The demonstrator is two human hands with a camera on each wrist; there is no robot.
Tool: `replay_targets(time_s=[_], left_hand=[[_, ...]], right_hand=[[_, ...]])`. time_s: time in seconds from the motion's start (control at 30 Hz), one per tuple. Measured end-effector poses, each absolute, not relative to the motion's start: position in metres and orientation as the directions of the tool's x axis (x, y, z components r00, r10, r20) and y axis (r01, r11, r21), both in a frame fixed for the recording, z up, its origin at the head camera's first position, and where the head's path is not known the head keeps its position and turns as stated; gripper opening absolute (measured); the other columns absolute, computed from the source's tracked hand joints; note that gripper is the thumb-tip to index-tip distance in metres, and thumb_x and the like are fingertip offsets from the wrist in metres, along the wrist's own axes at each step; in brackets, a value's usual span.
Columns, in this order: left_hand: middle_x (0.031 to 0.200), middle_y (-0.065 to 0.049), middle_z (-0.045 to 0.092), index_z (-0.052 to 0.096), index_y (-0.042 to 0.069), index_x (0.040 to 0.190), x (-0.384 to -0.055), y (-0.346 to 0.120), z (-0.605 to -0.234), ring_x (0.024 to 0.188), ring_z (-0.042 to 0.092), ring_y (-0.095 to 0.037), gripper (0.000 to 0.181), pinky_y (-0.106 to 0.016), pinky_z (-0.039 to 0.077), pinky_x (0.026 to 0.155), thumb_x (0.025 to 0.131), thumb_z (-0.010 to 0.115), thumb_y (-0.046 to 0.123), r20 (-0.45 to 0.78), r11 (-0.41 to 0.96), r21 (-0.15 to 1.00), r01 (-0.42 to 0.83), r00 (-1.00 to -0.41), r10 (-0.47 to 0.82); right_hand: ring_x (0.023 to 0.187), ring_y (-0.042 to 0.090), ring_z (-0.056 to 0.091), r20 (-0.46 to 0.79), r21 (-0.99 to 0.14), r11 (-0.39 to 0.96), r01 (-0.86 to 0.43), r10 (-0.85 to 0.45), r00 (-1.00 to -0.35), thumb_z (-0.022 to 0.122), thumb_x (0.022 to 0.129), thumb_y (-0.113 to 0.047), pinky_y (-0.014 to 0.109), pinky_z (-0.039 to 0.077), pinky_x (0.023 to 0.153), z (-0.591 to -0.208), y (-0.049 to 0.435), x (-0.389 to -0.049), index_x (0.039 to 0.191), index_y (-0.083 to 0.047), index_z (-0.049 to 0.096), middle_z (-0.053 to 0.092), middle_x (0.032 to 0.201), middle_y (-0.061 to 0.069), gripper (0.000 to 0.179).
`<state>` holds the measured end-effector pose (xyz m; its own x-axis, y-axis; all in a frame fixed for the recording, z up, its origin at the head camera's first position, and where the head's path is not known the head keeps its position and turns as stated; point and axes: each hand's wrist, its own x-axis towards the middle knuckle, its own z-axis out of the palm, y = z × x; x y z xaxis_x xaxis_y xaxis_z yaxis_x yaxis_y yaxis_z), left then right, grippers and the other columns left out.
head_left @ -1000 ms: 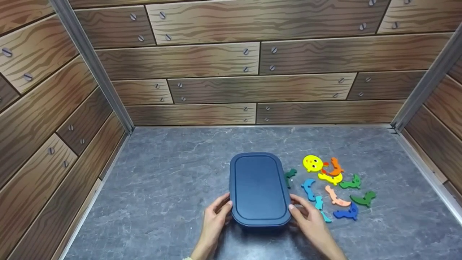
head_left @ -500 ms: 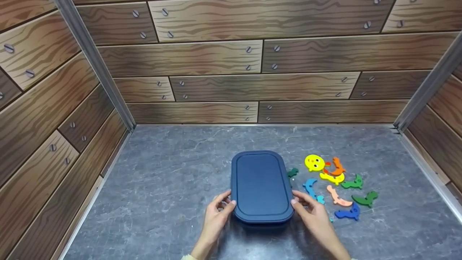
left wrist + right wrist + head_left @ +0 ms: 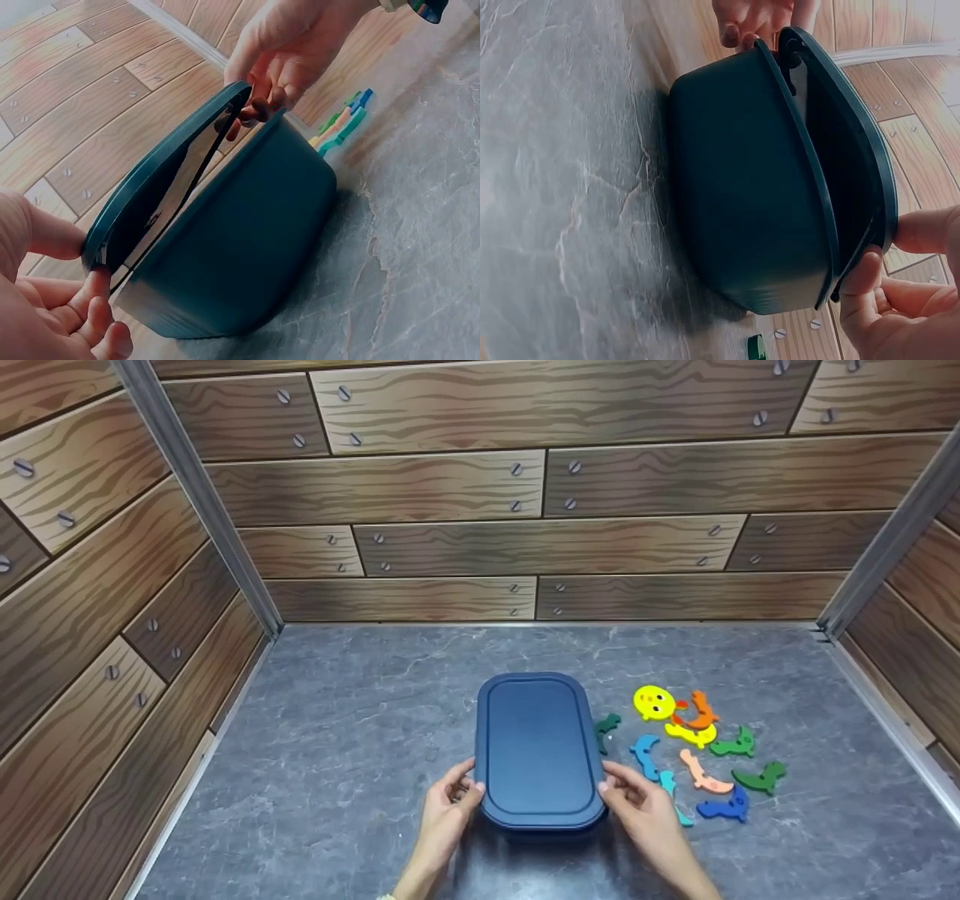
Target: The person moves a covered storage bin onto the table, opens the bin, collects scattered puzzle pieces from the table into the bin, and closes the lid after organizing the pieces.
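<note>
A dark blue lid [image 3: 540, 750] is held above a deep box of the same colour [image 3: 247, 225]. In both wrist views a gap shows between the lid and the box rim. My left hand [image 3: 446, 814] pinches the lid's left edge near its front corner, thumb on top and fingers below. My right hand [image 3: 646, 814] grips the right edge the same way. Seen from the right wrist, the lid [image 3: 877, 165] leans over the box opening, and the box [image 3: 742, 172] stands on the table. The inside of the box is hidden.
Several colourful animal-shaped pieces lie right of the box, among them an orange one [image 3: 701, 711], a pink one [image 3: 701, 772] and a yellow chick-faced one [image 3: 654, 703]. A dark green piece [image 3: 606, 729] is close to the lid. Wood-patterned walls [image 3: 450, 487] enclose the grey marbled table [image 3: 352, 750].
Both hands keep their hold on the lid, which has moved slightly left over the last half second. The teal piece, partly covered by my right hand then, shows more fully now.
</note>
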<state>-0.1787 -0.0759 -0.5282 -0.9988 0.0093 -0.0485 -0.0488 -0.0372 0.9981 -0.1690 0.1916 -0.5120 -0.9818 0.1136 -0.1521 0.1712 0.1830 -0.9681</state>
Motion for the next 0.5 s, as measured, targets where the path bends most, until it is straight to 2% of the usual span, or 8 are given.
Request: replay_targets(time_s=[0.2,0.5], left_hand=[[0.091,-0.006,0.058,0.048,-0.014,0.137,-0.178,-0.082,-0.527,0.078,0.048,-0.015,0.051,-0.022,0.04,0.065,0.091,0.062,0.004,-0.038,-0.031,0.999,-0.038,-0.999,-0.007],[0.093,-0.007,0.059,0.047,-0.015,0.136,-0.18,-0.091,-0.526,0.078,0.049,-0.015,0.05,-0.025,0.041,0.066,0.091,0.06,0.003,-0.029,-0.017,0.999,-0.029,-0.999,-0.019]], right_hand=[[0.074,0.017,0.052,-0.121,-0.979,0.149,0.136,0.106,-0.987,0.067,0.095,-0.018,0.025,0.044,0.059,-0.511,0.184,-0.167,0.134,0.005,0.056,0.06,0.099,0.009,0.047],[0.077,0.017,0.057,-0.073,-0.982,0.164,0.091,0.112,-0.991,0.067,0.094,-0.012,0.024,0.05,0.061,-0.51,0.171,-0.168,0.132,0.006,0.057,0.06,0.098,0.011,0.044]])
